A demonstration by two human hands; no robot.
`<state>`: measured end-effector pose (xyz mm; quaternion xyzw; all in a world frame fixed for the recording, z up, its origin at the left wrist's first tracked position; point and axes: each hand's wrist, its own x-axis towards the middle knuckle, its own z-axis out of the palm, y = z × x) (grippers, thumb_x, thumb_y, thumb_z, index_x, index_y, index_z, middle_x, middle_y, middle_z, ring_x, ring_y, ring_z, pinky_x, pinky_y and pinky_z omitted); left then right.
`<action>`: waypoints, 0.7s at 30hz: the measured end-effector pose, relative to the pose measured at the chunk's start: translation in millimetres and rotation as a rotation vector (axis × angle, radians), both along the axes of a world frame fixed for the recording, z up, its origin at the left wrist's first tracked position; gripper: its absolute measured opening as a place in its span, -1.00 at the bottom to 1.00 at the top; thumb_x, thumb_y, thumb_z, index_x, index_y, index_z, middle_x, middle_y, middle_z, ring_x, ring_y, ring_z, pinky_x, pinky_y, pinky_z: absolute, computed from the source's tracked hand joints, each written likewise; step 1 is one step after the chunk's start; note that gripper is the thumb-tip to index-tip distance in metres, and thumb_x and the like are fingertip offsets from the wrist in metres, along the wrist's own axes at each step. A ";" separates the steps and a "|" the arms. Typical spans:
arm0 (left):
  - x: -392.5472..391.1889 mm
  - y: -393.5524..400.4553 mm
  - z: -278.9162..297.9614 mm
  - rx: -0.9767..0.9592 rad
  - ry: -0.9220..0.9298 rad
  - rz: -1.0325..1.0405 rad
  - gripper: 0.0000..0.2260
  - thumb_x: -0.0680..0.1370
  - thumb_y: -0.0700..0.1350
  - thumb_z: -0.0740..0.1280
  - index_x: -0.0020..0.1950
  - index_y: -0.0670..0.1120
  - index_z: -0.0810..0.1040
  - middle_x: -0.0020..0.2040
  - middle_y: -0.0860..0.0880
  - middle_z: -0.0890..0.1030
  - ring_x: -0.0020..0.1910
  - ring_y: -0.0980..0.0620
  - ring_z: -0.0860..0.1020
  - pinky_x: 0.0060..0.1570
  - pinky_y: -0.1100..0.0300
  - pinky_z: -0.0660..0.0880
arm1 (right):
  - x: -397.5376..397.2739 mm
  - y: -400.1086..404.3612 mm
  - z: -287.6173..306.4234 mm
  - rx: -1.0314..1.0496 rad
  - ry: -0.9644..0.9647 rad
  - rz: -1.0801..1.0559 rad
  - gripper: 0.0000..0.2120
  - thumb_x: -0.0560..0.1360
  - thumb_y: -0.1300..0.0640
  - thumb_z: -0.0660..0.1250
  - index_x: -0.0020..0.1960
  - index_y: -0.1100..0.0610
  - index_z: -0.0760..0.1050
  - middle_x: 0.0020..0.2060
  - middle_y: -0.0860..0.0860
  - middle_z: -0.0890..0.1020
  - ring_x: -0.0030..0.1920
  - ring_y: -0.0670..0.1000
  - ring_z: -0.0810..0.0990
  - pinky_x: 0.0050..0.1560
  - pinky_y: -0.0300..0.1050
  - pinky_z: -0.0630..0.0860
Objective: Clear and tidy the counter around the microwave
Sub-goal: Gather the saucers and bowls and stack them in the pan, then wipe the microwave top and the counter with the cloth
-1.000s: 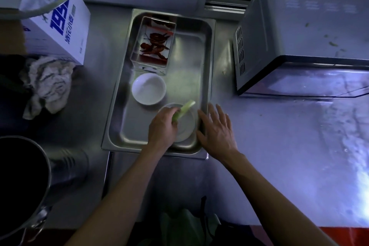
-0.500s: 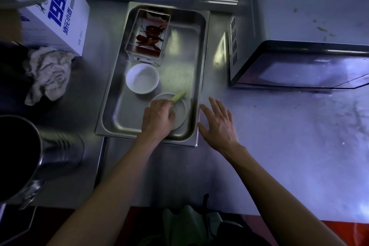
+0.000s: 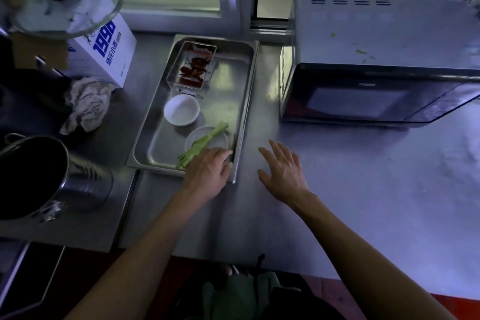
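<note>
A steel tray point(image 3: 241, 101) lies on the counter left of the microwave point(image 3: 363, 91). In it stand a clear box of red chillies point(image 3: 193, 65), a white bowl point(image 3: 181, 109) and a small white dish point(image 3: 220, 141). A green leek stalk point(image 3: 207, 141) lies across the dish, free of my fingers. My left hand point(image 3: 207, 171) rests over the tray's near right corner with relaxed fingers, empty. My right hand point(image 3: 283, 171) hovers flat above the counter right of the tray, fingers spread.
A steel pot point(image 3: 44, 176) stands at the left edge. A crumpled cloth point(image 3: 87, 104) lies beside a white carton with blue print point(image 3: 104, 52), and a glass lid point(image 3: 65, 2) sits above it. A window frame runs along the back.
My left hand let go of the green stalk, which now lies across the small dish, and drew back to the tray's near corner. My right hand moved off the tray's rim.
</note>
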<state>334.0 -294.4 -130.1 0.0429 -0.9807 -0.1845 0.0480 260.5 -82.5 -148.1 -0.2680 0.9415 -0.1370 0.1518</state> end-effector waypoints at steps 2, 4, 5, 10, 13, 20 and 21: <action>-0.4 8.8 6.9 0.012 -0.032 -0.048 -0.69 0.53 -0.02 0.26 0.19 -0.10 0.60 0.08 -0.07 0.64 0.05 -0.16 0.60 -0.04 -0.07 0.58 | 5.8 17.3 4.3 0.006 0.008 -0.042 -0.41 0.61 -0.10 0.23 0.58 -0.03 0.16 0.61 0.08 0.10 0.59 0.14 0.07 0.52 0.15 0.11; -3.7 18.6 13.2 0.018 -0.043 -0.100 -0.67 0.55 0.02 0.21 0.22 -0.07 0.58 0.12 -0.05 0.63 0.08 -0.13 0.58 -0.01 -0.09 0.56 | 13.4 35.7 10.0 0.010 0.025 -0.100 -0.42 0.61 -0.10 0.23 0.57 -0.02 0.16 0.60 0.10 0.11 0.58 0.14 0.10 0.52 0.17 0.13; -5.2 23.9 15.5 0.022 -0.044 -0.129 -0.68 0.56 0.01 0.22 0.24 -0.06 0.57 0.15 -0.03 0.62 0.10 -0.11 0.58 0.03 -0.08 0.55 | 18.3 45.1 12.7 0.015 0.041 -0.133 -0.42 0.61 -0.10 0.23 0.57 -0.01 0.16 0.60 0.10 0.12 0.57 0.15 0.12 0.51 0.18 0.14; -0.7 55.5 23.2 0.039 -0.001 -0.294 -0.71 0.58 -0.05 0.32 0.28 -0.06 0.57 0.21 -0.03 0.62 0.16 -0.10 0.56 0.09 0.00 0.54 | 60.2 93.1 30.9 0.032 0.087 -0.334 -0.44 0.61 -0.08 0.24 0.55 -0.01 0.19 0.59 0.09 0.15 0.56 0.12 0.13 0.49 0.15 0.15; 8.2 73.7 24.9 0.068 0.007 -0.396 -0.69 0.58 -0.03 0.27 0.28 -0.08 0.58 0.19 -0.05 0.63 0.15 -0.12 0.57 0.09 0.01 0.54 | 99.8 114.4 35.3 0.037 0.098 -0.422 -0.45 0.62 -0.08 0.23 0.56 -0.01 0.18 0.60 0.08 0.12 0.57 0.12 0.11 0.49 0.14 0.12; 20.5 134.4 30.4 0.094 -0.050 -0.553 -0.68 0.61 -0.03 0.30 0.33 -0.07 0.56 0.25 -0.07 0.60 0.22 -0.12 0.54 0.16 0.00 0.51 | 168.2 158.6 40.8 0.060 0.066 -0.617 -0.43 0.62 -0.10 0.22 0.58 -0.03 0.17 0.61 0.06 0.11 0.58 0.12 0.10 0.49 0.13 0.14; 22.3 145.7 32.9 0.087 -0.056 -0.574 -0.68 0.61 -0.03 0.30 0.34 -0.07 0.55 0.26 -0.07 0.60 0.23 -0.12 0.53 0.18 0.00 0.49 | 172.7 165.5 42.7 0.051 0.067 -0.645 -0.43 0.62 -0.10 0.22 0.57 -0.03 0.17 0.61 0.06 0.11 0.58 0.12 0.10 0.49 0.13 0.14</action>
